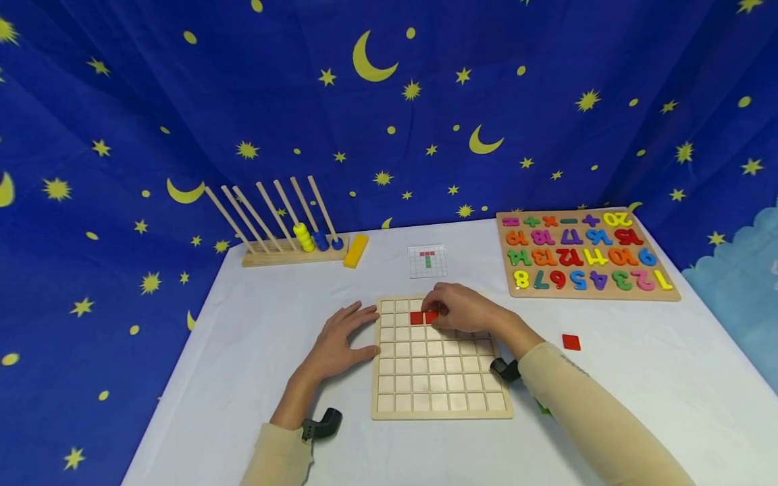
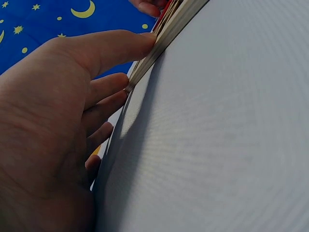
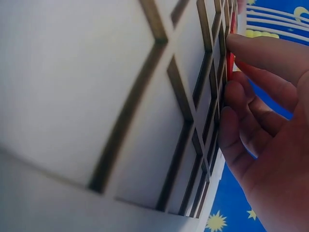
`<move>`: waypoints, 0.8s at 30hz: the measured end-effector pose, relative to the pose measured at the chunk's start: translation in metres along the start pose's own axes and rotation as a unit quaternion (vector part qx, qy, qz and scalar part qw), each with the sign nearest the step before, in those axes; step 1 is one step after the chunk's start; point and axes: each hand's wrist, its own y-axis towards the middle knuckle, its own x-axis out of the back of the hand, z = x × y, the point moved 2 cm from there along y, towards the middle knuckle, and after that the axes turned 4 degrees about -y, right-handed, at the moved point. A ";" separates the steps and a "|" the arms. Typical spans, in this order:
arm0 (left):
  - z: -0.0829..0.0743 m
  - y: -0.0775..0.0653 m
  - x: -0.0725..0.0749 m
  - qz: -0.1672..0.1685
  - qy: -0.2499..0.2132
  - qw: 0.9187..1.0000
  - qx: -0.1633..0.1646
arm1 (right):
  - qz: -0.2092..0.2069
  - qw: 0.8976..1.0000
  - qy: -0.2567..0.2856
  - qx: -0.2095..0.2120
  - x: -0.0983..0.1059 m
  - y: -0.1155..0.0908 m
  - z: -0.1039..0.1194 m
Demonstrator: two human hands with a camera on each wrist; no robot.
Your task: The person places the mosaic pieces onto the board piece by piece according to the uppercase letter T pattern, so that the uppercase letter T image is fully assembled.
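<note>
A wooden grid board (image 1: pixel 444 414) lies flat on the table, divided into small square cells. One red square tile (image 1: pixel 416 318) sits in a cell of its second row from the far side. Just right of that tile, my right hand (image 1: pixel 462 309) pinches another red tile (image 1: pixel 431 317) at the board with thumb and fingers; part of this tile is hidden. My left hand (image 1: pixel 334 344) touches the board's left edge with spread fingers and thumb. Beyond the board lies a pattern card (image 1: pixel 418 270) showing red and green squares in a T.
A loose red tile (image 1: pixel 571 342) lies right of the board; something green (image 1: pixel 543 408) shows partly under the right sleeve. A number puzzle board (image 1: pixel 595 295) is at back right. A pegged counting rack (image 1: pixel 294 258) and a yellow block (image 1: pixel 356 251) stand at back left.
</note>
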 end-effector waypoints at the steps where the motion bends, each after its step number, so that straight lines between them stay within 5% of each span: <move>1: 0.000 0.000 0.000 0.000 -0.001 1.000 0.000 | 0.000 1.000 0.001 -0.001 0.000 0.000 0.000; 24: 0.000 -0.001 -0.001 -0.009 -0.005 1.000 -0.002 | -0.014 0.996 0.087 -0.004 0.011 -0.023 -0.011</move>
